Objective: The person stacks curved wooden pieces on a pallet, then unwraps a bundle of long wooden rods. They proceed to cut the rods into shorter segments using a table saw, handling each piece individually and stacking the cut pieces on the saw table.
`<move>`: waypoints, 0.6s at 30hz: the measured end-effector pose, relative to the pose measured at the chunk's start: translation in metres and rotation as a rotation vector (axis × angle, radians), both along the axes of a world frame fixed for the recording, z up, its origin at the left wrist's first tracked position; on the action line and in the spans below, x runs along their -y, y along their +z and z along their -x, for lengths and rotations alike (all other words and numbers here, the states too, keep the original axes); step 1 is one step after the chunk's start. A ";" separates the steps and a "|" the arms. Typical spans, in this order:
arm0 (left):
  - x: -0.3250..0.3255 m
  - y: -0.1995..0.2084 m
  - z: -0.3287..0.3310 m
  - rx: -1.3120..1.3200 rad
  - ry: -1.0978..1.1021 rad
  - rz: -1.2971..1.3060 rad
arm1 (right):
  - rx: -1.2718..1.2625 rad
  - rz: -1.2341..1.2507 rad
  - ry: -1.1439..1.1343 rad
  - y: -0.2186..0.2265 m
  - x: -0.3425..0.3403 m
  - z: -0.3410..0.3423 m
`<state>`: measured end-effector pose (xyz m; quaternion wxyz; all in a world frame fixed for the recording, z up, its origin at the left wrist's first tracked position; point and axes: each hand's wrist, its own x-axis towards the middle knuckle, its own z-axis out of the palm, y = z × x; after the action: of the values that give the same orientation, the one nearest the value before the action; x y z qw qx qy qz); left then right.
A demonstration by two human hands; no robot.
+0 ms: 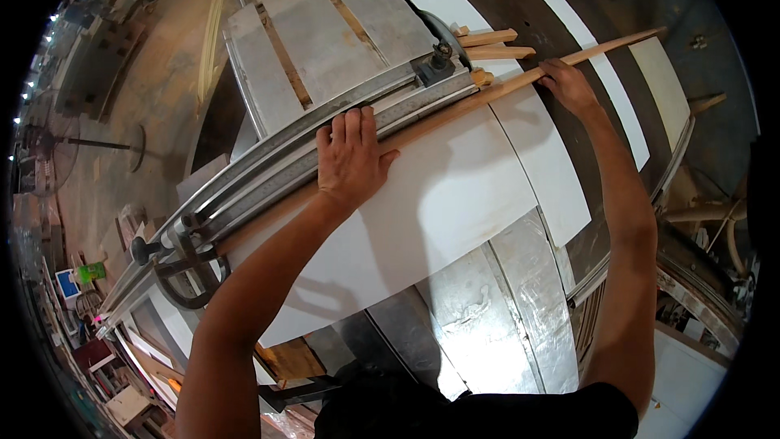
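A long wooden strip (455, 120) lies along a grooved metal fence (264, 164), over a white panel (463, 187). My left hand (351, 154) is closed over the fence, fingers together across the rail and thumb out over the strip. The palm hides a stretch of the strip. Farther right, my right hand (566, 85) grips the strip near its far end, thumb and fingers around it. A dark stop block with a knob (437, 63) sits on the fence between the hands. A black clamp-like handle (191, 276) is at the fence's near-left end.
A slotted metal sliding table (325, 32) lies beyond the fence. Short wooden offcuts (496, 45) rest past the stop block. White strips (597, 57) lie on the dark tabletop at right. A metal machine bed (496, 309) is nearest me. A fan (61, 142) stands at left.
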<state>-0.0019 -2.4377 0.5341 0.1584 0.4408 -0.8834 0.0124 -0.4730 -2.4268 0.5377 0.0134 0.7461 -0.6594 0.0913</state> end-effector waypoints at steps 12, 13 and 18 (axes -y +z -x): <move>0.001 0.002 0.000 -0.001 -0.006 -0.010 | 0.050 -0.049 -0.015 0.000 0.001 0.001; 0.001 0.002 0.000 0.002 -0.002 -0.017 | 0.054 -0.049 -0.013 -0.001 0.001 0.002; 0.001 0.003 0.000 -0.005 -0.001 -0.020 | 0.078 -0.050 -0.011 0.001 0.002 -0.001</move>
<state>-0.0018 -2.4383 0.5373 0.1560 0.4421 -0.8833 0.0023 -0.4721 -2.4292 0.5387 -0.0308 0.7384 -0.6656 0.1038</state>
